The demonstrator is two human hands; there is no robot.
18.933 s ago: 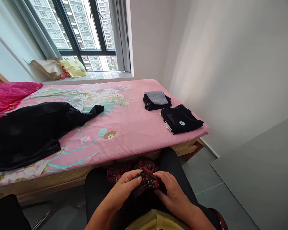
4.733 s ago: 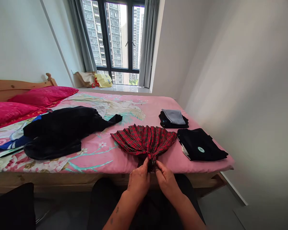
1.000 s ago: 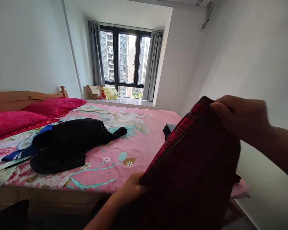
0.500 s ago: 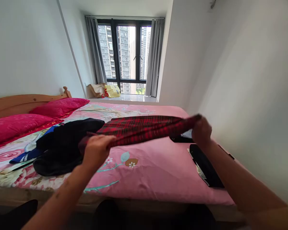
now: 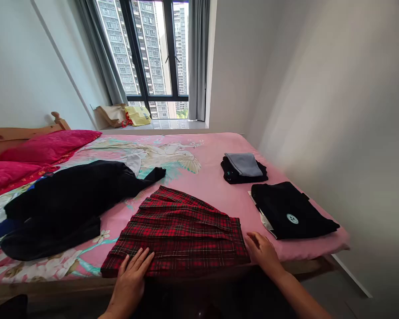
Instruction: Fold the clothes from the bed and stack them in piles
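Note:
A red plaid skirt (image 5: 182,230) lies spread on the near edge of the pink bedsheet (image 5: 213,177), its waistband toward the right. My left hand (image 5: 133,274) rests on the skirt's lower left part, palm down with fingers stretched out. Beside the waistband, at the right end of the skirt, is my right hand (image 5: 262,251). Its fingers are slightly bent and apart, with nothing held in them. To the left of the skirt lies a rumpled black garment (image 5: 76,195), one sleeve reaching toward the skirt.
Folded black clothing (image 5: 289,210) with a round white emblem lies at the right. Behind it sits a smaller stack topped by a grey cloth (image 5: 244,164). Red pillows (image 5: 49,146) lie by the wooden headboard (image 5: 20,138). Bags (image 5: 138,116) stand on the windowsill.
The plaid skirt, held stretched in the air by both hands before, now lies flat on the bed. Both hands have let go and come lower and nearer. The view has tilted down.

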